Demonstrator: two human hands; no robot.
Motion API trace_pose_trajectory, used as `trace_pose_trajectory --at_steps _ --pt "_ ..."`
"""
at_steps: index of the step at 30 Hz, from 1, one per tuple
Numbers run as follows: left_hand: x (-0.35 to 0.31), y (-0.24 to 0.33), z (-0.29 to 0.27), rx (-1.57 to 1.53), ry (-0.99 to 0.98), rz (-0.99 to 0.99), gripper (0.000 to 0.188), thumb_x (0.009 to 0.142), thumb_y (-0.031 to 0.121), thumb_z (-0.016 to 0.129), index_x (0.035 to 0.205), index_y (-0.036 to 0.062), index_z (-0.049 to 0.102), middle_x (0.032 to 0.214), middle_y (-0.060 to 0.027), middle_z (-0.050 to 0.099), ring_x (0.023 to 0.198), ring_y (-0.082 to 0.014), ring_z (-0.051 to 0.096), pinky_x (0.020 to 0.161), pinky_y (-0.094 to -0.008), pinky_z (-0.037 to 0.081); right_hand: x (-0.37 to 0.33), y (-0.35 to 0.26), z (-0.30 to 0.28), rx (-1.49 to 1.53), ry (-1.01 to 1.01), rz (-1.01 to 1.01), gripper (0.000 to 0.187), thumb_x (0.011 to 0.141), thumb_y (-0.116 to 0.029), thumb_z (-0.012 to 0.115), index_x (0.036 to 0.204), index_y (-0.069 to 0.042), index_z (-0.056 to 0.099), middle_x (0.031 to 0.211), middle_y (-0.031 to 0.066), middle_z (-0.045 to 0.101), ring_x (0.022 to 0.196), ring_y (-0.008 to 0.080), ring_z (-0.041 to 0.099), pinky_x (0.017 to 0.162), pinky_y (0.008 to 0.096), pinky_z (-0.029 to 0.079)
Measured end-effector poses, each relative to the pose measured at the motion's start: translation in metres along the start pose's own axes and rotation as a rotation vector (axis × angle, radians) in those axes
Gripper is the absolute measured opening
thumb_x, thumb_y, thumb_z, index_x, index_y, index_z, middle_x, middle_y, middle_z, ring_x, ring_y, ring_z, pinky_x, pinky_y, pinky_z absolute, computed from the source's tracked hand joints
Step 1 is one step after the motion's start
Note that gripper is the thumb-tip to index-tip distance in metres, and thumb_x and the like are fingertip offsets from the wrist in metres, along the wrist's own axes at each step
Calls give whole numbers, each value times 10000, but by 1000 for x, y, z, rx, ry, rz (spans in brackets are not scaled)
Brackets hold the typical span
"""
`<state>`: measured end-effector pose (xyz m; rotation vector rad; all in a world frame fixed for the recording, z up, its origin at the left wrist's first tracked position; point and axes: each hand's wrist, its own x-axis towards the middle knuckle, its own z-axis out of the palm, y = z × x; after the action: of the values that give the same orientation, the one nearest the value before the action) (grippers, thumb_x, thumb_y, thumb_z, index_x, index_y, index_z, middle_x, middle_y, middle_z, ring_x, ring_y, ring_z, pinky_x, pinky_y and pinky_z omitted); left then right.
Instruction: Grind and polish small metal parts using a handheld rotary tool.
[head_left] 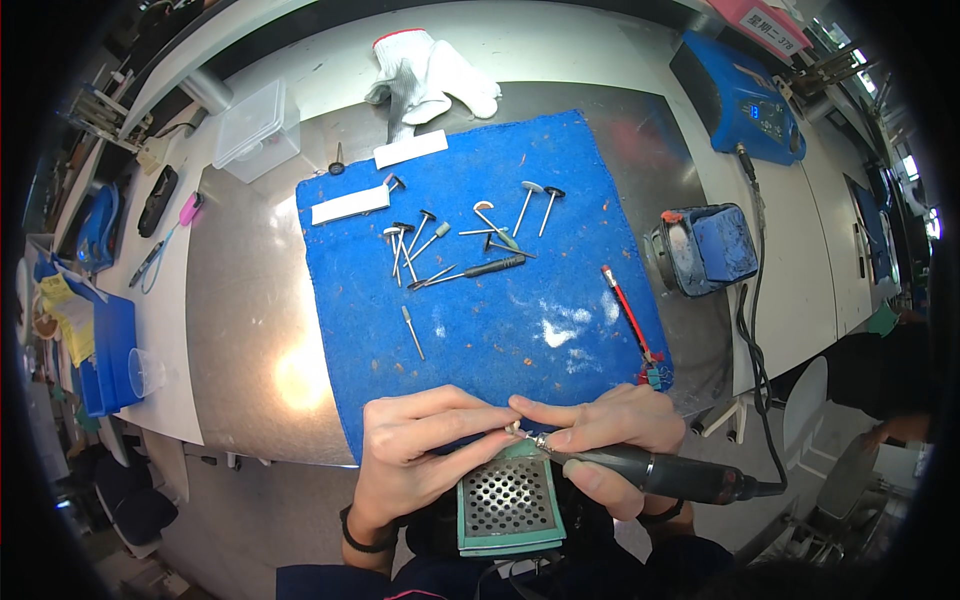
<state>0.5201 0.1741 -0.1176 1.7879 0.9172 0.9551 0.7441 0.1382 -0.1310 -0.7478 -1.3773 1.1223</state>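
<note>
My left hand (pixel 425 440) is closed in a pinch on a small whitish, tooth-like piece (pixel 514 427), mostly hidden by the fingertips. My right hand (pixel 620 440) wraps round a black rotary handpiece (pixel 690 478), whose metal nose points left and meets the small piece or sits just beside it; the exact contact is too small to tell. Both hands are close together over the near edge of a blue cloth (pixel 480 350). Right below them is a green-framed metal grille (pixel 508 500) with round holes.
On the cloth lie several mounted burs and polishing discs (pixel 405 245), a dark screwdriver (pixel 490 267), a red pencil (pixel 625 310) and white powder (pixel 560 330). Around it are white gloves (pixel 430 80), a clear box (pixel 258 130), a blue control unit (pixel 745 105) and the handpiece cable (pixel 752 380).
</note>
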Motion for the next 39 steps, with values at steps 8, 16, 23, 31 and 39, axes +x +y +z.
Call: trace_pose_trajectory --at_steps 8,16,23,31,39 --pt "0 -2 1 0 9 16 213 759 -40 864 966 -32 817 825 -150 772 707 -186 755 593 -251 568 0 2 0 -11 12 -12 258 811 -104 733 1001 69 749 874 256 778 757 294 807 679 312 633" --pt "0 -1 0 6 5 6 205 758 -34 868 957 -32 817 823 -148 772 696 -184 752 585 -254 566 0 2 -2 -24 -17 2 252 814 -102 729 1000 68 748 894 264 779 757 289 807 663 303 626" --pt "-1 -1 1 12 8 10 210 751 -37 869 955 -33 817 822 -148 772 694 -183 750 585 -254 565 -1 2 -1 -5 4 10 267 818 -96 730 1029 67 742 886 256 780 759 299 806 684 311 633" --pt "0 -1 1 1 3 9 208 756 -38 863 959 -33 817 825 -154 773 698 -184 751 585 -254 566 1 0 0 6 -7 -16 257 807 -80 729 1012 75 739 882 255 779 761 302 806 719 329 643" --pt "0 -1 0 6 -5 21 211 759 -35 863 966 -35 816 833 -155 775 694 -185 750 589 -256 565 2 -1 -2 -5 -23 -12 247 800 -67 735 1001 77 743 902 291 770 784 307 808 698 329 641"
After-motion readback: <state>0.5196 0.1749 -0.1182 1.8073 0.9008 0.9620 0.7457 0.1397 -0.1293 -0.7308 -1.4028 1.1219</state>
